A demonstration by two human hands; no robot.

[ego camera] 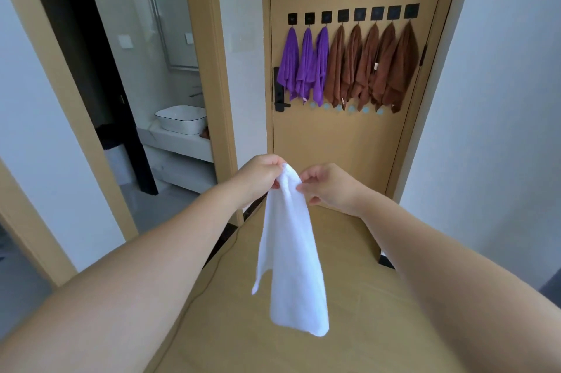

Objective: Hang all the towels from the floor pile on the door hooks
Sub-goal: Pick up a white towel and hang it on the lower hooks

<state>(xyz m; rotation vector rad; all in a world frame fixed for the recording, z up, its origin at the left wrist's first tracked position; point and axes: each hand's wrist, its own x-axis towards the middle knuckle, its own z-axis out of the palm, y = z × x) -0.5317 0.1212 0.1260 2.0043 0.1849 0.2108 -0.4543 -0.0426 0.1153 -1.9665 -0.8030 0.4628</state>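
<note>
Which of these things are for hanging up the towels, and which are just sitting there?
For the job:
white towel, pinched near its top by the left hand and right hand
black hooks on the door
purple towels and brown towels, already hanging

Just there:
sink in the bathroom
door lock
wall switch

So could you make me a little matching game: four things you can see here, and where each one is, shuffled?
1 white towel
2 purple towels
3 brown towels
4 washbasin

A five hooks on the right
B held by left hand and right hand
C through the open doorway
D three hooks on the left

Pairs: 1-B, 2-D, 3-A, 4-C
</note>
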